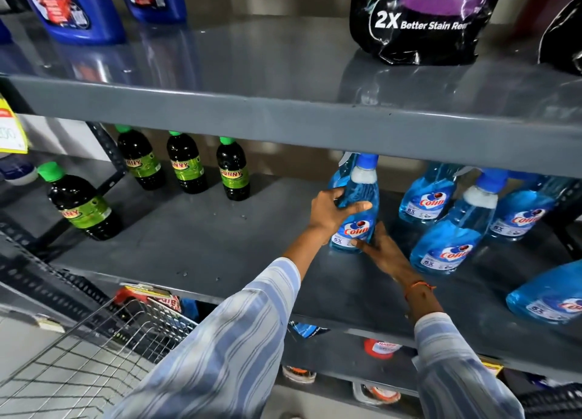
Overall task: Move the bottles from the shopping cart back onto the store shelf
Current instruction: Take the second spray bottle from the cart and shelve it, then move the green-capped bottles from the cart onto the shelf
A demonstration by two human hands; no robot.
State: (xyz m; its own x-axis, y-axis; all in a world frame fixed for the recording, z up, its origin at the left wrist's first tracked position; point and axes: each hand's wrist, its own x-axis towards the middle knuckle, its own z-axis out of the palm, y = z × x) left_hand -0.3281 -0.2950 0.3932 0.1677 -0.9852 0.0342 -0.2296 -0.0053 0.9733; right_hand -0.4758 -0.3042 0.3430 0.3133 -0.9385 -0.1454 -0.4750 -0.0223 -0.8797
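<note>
While both hands are on it, keep the clear blue spray bottle with the red-and-white label (354, 212) upright on the grey metal shelf board (201, 236), centre of frame. Left hand (330, 212) wrapped closed around the bottle's shoulder; right hand (379, 250) pressed against the base at the label, fingers curled on it. Seat the base flat before letting go, then release low hand first, upper hand last. Watch the grey shelf lip overhead (283, 122): the blue trigger cap sits just under it, so no lifting. Four more blue spray bottles (447, 242) stand close on the right; avoid nudging them. Open room lies left of centre, toward the dark green-capped bottles (233, 169). Wire shopping cart (94, 349) at lower left; contents cannot be told.
</note>
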